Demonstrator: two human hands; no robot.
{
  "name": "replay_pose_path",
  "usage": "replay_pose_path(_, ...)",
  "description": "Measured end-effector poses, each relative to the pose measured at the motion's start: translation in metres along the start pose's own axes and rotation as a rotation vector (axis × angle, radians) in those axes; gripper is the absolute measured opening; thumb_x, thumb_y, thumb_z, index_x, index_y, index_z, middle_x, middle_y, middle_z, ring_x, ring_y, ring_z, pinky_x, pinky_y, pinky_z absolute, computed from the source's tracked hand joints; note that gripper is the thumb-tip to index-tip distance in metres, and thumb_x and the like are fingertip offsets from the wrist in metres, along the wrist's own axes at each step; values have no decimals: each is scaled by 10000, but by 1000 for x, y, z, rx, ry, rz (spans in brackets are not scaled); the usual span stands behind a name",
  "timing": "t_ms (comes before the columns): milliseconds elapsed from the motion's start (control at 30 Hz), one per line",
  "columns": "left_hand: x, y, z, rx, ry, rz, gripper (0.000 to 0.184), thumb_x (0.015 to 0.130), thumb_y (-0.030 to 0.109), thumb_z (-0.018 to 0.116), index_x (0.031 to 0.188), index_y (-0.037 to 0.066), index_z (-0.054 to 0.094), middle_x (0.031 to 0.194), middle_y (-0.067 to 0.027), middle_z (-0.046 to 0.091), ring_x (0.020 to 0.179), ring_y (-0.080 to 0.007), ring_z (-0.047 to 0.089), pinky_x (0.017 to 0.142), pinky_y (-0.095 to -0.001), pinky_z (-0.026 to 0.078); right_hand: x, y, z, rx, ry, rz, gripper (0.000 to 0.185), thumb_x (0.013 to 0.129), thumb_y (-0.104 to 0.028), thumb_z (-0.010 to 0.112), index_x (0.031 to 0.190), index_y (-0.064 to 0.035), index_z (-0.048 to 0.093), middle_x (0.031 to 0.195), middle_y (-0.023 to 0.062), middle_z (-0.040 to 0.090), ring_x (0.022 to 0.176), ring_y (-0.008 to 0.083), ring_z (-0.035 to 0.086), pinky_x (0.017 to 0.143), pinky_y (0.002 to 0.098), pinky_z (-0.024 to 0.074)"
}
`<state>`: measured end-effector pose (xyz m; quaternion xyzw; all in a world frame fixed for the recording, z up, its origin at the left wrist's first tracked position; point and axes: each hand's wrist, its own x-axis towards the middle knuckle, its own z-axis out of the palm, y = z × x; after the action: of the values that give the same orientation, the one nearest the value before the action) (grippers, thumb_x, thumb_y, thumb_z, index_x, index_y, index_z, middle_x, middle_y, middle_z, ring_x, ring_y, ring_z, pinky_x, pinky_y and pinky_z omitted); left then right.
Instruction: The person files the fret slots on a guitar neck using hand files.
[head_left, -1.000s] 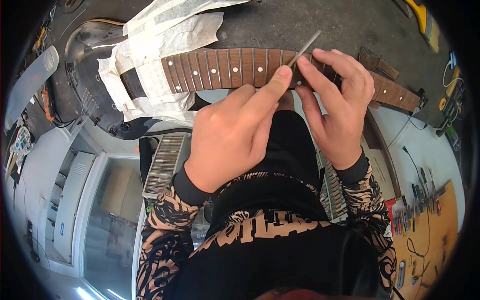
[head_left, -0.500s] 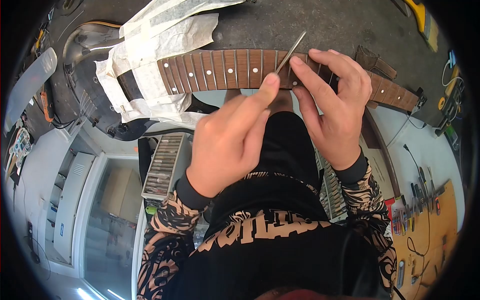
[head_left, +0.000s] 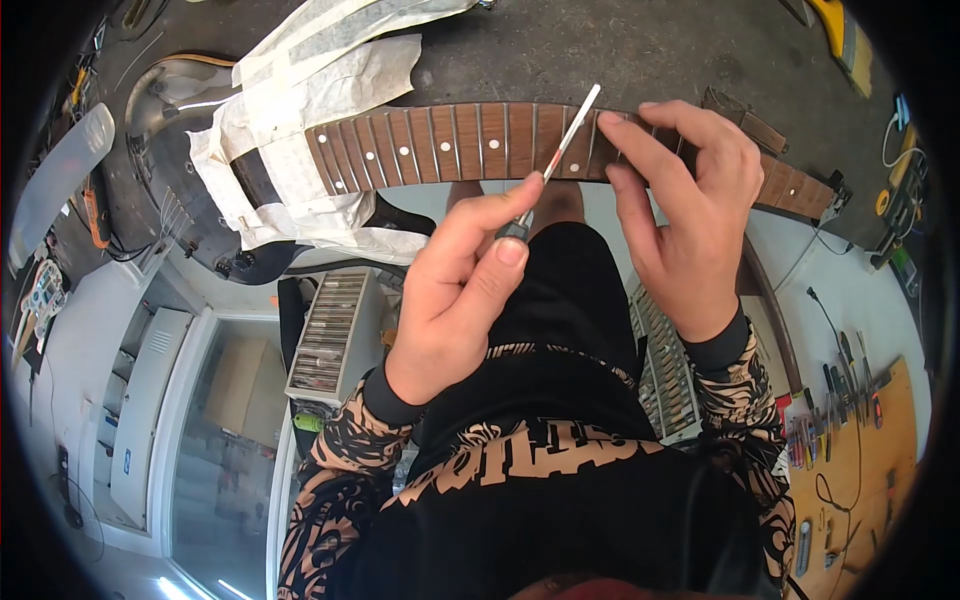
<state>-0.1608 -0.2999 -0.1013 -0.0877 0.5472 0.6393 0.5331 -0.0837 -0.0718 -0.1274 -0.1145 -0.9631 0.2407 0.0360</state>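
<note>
A dark electric guitar [head_left: 160, 195] lies on the bench, its body partly covered by whitish masking tape [head_left: 290, 125]. Its brown neck [head_left: 470, 150] runs to the right, with metal frets and white dot inlays. My left hand [head_left: 455, 285] is closed round the dark handle of a slim metal file [head_left: 575, 125]; the blade slants up across the neck, and I cannot tell whether it touches a fret. My right hand [head_left: 690, 200] has its fingers apart over the neck farther right, index fingertip at the fretboard, thumb by the near edge.
A dark block [head_left: 765, 132] lies behind the neck. A yellow-handled brush [head_left: 845, 45] is at the far right of the bench. Below stand a box of slotted items [head_left: 330, 330] and a wooden board with hanging tools [head_left: 850, 470].
My left hand has drawn back toward me and turned, bringing the file's handle and thumb into view. My right hand has shifted slightly right, its fingers lifting. The neck appears slightly lower left.
</note>
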Motion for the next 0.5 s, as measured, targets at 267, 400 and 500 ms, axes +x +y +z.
replay_pose_path(267,18,-6,15,906,67,476,467,1010,19,647,1476,30,617,1147,-166,752,796,-269,732,705,-326,563,-7,2,-7,31,-47,-15,504,838,-19,801,1311,-194,775,1331,45,642,1243,280,554,1060,422,398)
replay_pose_path(400,35,18,18,1136,10,508,516,964,-13,662,1476,39,619,1065,-159,749,770,-328,721,681,-328,578,-12,6,0,57,40,1,527,792,-44,790,1277,-249,783,1299,12,648,1230,257,584,1041,446,379)
replay_pose_path(500,30,2,10,764,48,490,474,1006,-12,632,1478,27,615,1170,-150,755,863,-237,750,768,-293,571,-12,6,0,56,26,-8,540,792,-37,785,1285,-257,782,1306,10,646,1235,258,582,1040,449,379)
